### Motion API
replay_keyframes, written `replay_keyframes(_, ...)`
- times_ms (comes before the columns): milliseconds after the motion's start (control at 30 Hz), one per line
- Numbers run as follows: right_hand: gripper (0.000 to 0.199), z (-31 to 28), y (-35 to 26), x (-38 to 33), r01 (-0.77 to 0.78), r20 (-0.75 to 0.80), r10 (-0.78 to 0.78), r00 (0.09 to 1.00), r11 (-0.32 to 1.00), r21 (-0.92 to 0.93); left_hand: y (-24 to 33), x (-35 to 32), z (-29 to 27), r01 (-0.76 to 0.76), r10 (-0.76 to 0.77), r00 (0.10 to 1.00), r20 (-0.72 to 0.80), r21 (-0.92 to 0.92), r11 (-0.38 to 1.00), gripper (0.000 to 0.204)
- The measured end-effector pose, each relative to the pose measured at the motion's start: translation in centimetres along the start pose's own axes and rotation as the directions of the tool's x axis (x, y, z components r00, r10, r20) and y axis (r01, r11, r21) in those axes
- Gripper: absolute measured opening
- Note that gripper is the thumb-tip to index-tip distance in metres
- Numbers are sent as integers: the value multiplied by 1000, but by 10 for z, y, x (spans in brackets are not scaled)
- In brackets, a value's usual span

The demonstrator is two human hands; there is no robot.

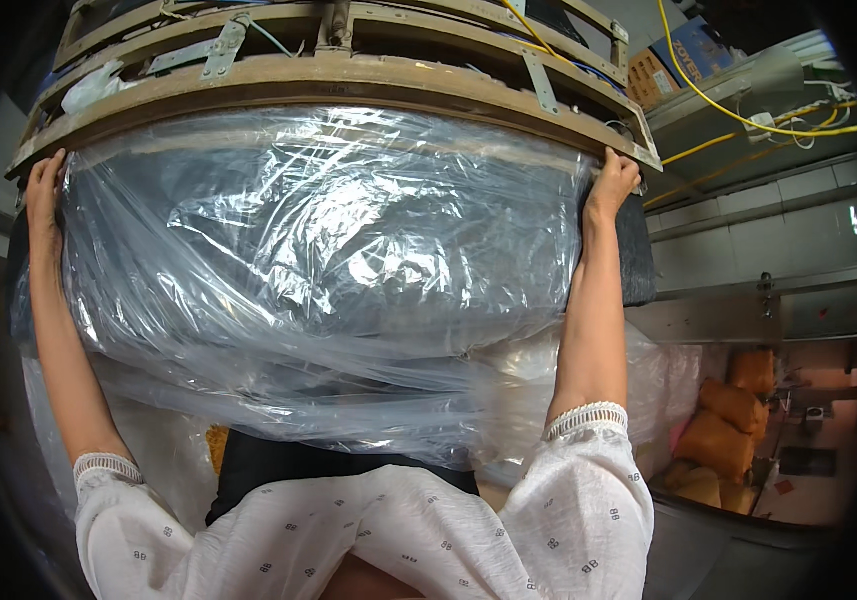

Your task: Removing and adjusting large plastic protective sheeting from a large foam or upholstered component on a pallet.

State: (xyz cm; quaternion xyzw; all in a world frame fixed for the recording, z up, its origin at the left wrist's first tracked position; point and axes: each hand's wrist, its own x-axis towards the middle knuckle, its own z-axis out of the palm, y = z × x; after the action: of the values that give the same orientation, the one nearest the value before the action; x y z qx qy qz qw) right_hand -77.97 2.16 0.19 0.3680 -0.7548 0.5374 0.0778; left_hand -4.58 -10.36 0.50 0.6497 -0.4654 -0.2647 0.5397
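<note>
A big dark grey cushion [348, 270] wrapped in clear crinkled plastic fills the middle of the view, raised in front of me. My left hand [44, 190] grips its upper left corner. My right hand [613, 180] grips its upper right corner, fingers curled over the edge. Both my forearms reach up from white patterned sleeves. The cushion's top edge sits just under a curved wooden frame [348, 80] with metal brackets.
More plastic-wrapped pieces [508, 400] lie below the cushion. Orange-brown pillows [723, 430] are piled at the lower right. Yellow cables [748, 120] run along a grey wall ledge at the upper right, near cardboard boxes [668, 60].
</note>
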Motion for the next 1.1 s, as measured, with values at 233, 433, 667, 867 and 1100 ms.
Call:
replay_keyframes(233, 54, -18, 14, 8, 13, -37, -19, 999, 986, -167, -2, -9, 21, -337, 373, 923, 91, 659, 673, 43)
replay_keyframes(433, 34, -41, -41, -38, 304, 493, -131, 860, 907, -291, -46, 2, -59, -453, 447, 890, 90, 272, 849, 40)
replay_keyframes(667, 39, -193, 32, -5, 171, 299, -72, 951, 932, -320, 37, -132, 47, -752, 595, 645, 479, 263, 604, 31)
replay_keyframes(867, 38, -163, -75, -75, 789, 447, -657, 607, 565, -241, 90, -177, 185, -826, 694, 476, 540, 3, 564, 20)
replay_keyframes(1100, 45, -94, -183, -218, 551, 778, -591, 216, 731, 402, 98, -195, 222, -816, 690, 478, 544, -16, 578, 18)
